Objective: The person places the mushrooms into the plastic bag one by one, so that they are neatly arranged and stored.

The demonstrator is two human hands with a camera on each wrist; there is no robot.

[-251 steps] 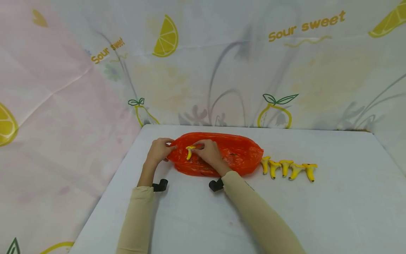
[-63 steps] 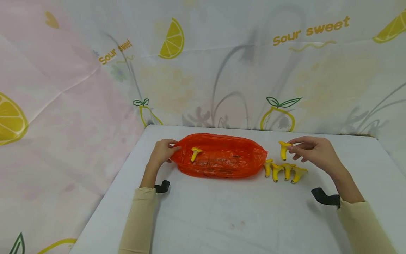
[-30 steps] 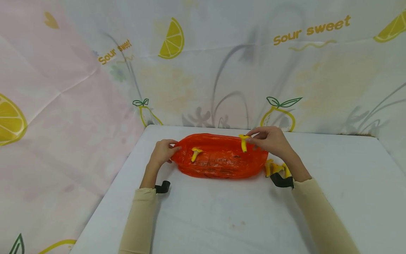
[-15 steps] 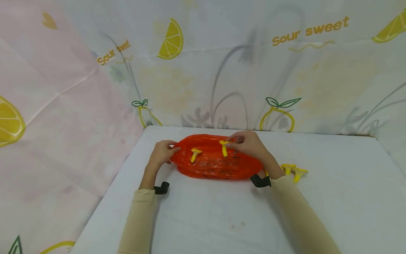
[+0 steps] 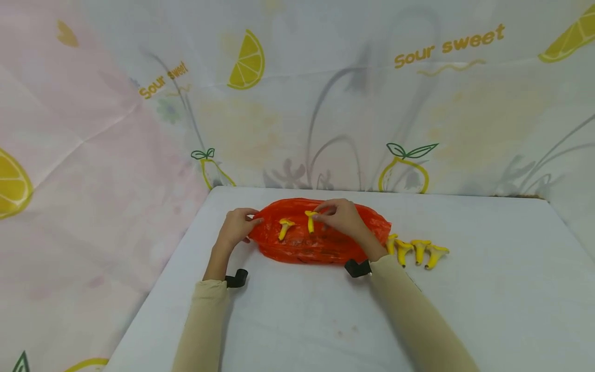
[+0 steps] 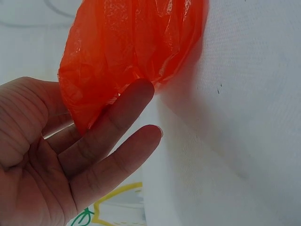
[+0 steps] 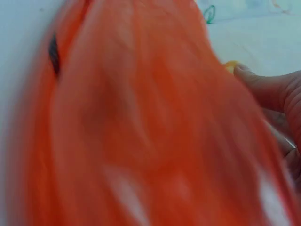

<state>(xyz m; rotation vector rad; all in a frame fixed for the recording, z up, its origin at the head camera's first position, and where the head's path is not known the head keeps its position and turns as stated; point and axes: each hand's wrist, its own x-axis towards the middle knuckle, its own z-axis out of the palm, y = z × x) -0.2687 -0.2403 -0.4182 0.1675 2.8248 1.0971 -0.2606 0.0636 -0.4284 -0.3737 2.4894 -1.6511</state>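
Note:
A red plastic bag (image 5: 279,252) lies open on the table. At its left end my left hand (image 5: 234,227) pinches the edge between thumb and fingers; the left wrist view shows the other fingers (image 6: 115,160) below the bag's corner. Over the bag, my right hand (image 5: 343,217) pinches a yellow chanterelle mushroom (image 5: 310,222) by its cap, stem hanging down. Just left of it, another chanterelle (image 5: 284,229) lies inside the bag. The right wrist view is blurred and mostly filled by the bag (image 7: 141,117), with only a yellow bit of the held chanterelle visible at the thumb.
Several more chanterelles (image 5: 435,256) stand in a row at the bag's right end, the leftmost partly behind the bag. Black wrist mounts (image 5: 358,268) sit under both forearms. A white table (image 5: 502,289) reaches back to a lemon-printed cloth (image 5: 297,103).
My right hand took the rightmost chanterelle from the row and carried it left over the bag. The earlier chanterelle was let go in the bag. My left hand stayed at the bag's edge.

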